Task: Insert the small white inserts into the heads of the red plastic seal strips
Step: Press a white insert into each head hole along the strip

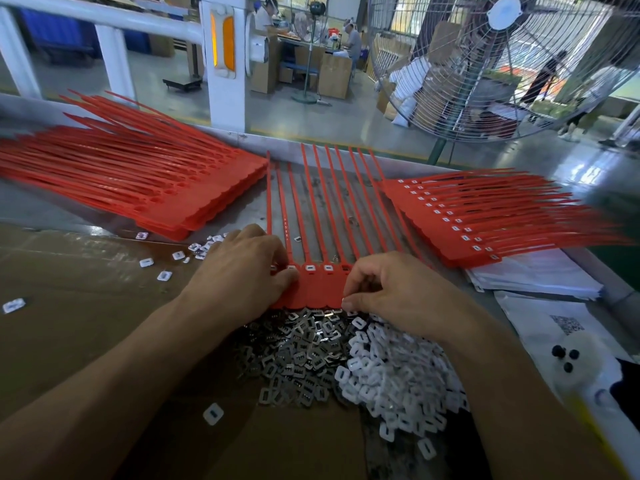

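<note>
Hands work a joined row of red seal strips (320, 289) on the table (86, 223): left hand (242, 268) fingers curled, pressing an insert into a head; right hand (391, 292) pinching the row's edge, so best seat each flush, holding steady.

No words or numbers to read anywhere here. The one sign in sight is a QR code (567, 324), printed dark on a white sheet (540, 327) lying at the right of the table, and it's too blurred to make out any pattern. One red strip (286, 216) in the middle row carries a short run of tiny raised marks along its length, far too small to tell as letters or digits.
</note>
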A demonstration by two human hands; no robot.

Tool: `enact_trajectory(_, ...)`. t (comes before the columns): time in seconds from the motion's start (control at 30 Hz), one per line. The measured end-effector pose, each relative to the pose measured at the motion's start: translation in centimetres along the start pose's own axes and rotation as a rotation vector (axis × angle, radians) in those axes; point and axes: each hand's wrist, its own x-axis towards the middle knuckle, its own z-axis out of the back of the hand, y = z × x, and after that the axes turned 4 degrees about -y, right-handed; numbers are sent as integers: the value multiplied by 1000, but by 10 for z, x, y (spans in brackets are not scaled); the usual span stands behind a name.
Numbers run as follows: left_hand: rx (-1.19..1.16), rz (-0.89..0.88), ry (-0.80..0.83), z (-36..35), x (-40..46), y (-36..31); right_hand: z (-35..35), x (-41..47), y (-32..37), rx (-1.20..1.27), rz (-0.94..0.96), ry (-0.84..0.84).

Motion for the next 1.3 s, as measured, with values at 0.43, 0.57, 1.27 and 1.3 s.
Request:
enact_trajectory(0.43, -13, -7, -11, -1, 0, 1, -6, 4, -2, 202, 31, -309)
enact_trajectory(0.57, -10, -7, -3, -1, 0, 1, -6, 5, -5, 247, -15, -386)
enact_trajectory(1.27, -1, -14, -9, -2, -1, 2, -8, 13, -20, 249, -109, -499)
enact_trajectory(1.3, -4, -12, -8, -2, -1, 2, -9, 14, -21, 245, -103, -501)
